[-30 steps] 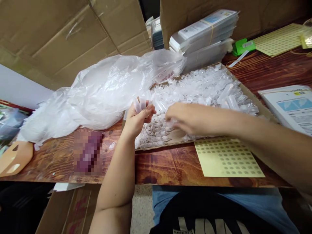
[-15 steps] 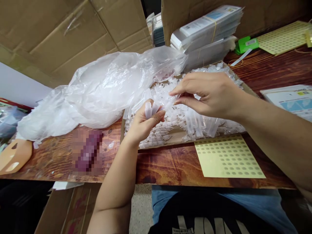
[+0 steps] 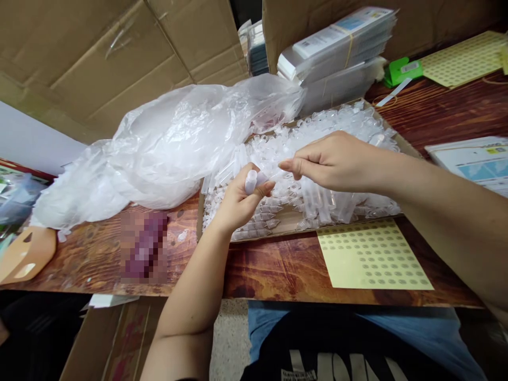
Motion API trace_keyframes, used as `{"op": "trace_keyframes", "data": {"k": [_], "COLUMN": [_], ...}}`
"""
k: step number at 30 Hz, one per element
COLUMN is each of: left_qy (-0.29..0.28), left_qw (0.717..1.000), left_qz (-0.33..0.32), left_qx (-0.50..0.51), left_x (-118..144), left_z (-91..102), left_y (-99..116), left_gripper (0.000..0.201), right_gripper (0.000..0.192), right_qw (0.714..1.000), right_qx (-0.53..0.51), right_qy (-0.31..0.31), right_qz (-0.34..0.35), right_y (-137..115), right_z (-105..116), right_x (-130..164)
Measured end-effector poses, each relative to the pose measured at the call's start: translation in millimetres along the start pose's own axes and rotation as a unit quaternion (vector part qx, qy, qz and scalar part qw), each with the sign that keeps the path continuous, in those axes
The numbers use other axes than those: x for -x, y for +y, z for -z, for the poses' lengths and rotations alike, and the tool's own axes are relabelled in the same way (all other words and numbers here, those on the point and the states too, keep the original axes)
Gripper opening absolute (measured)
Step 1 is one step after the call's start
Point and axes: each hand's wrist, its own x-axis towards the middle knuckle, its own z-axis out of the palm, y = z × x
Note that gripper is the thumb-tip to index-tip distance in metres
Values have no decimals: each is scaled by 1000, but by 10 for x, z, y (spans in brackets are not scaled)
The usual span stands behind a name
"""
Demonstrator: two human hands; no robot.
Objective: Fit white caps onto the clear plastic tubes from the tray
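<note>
My left hand is closed around a whitish translucent plastic tube, whose rounded end shows above the fingers. Close by on the right, my right hand is pinched, thumb against curled fingers; whatever it holds is too small or hidden to make out. Both hands are over a shallow cardboard tray heaped with small clear plastic parts. Longer clear tubes lie in a bunch beneath the right hand. Rows of small ridged pieces fill the tray's near left.
A large crumpled plastic bag lies behind the tray on the left. In front is a yellow sticker sheet. Banded printed packets are stacked at the back, with a green object beside them. A blurred purple item sits left.
The right hand's fingers have curled in from a looser, more open pinch, and the hand has dropped slightly. My left hand has shifted a little right, with the tube at a different angle.
</note>
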Motion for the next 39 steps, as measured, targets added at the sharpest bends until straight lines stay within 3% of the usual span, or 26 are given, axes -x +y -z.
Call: {"op": "trace_keyframes", "data": {"k": [3, 6, 10, 12, 14, 17, 21, 25, 31, 35, 39], "left_qy": [6, -6, -119, -174, -188, -157, -136, -130, -113, -100, -73], "left_qw": [998, 992, 949, 921, 914, 933, 951, 958, 968, 981, 992], "left_qz": [14, 61, 163, 203, 207, 159, 129, 134, 123, 100, 59], "left_qx": [54, 110, 241, 283, 295, 281, 247, 217, 186, 135, 79], "left_x": [-12, -3, 11, 17, 27, 43, 46, 32, 13, 12, 54], "left_z": [-11, 3, 77, 115, 135, 123, 77, 48, 19, 5, -27], "left_y": [-26, 22, 107, 120, 122, 129, 142, 158, 172, 152, 175], "left_gripper": [36, 39, 50, 54, 52, 42, 37, 36, 41, 42, 33], "right_gripper": [25, 14, 14, 20, 21, 17, 38, 32, 24, 31, 22], "right_qw": [999, 991, 960, 947, 941, 953, 980, 982, 992, 999, 997], "right_qx": [-43, -43, -65, -56, -28, 12, 29, 24, 13, 1, -27], "right_qy": [18, 52, 87, 105, 129, 148, 110, 92, 47, 4, 31], "right_qz": [14, 120, 260, 299, 312, 265, 163, 164, 115, 48, 61], "right_y": [20, 45, -38, -113, -166, -172, -123, -114, -102, -109, -158], "right_z": [23, 30, 22, 5, -28, -95, -132, -97, -108, -112, -116], "right_x": [-4, 32, 140, 196, 231, 226, 175, 156, 150, 140, 135]}}
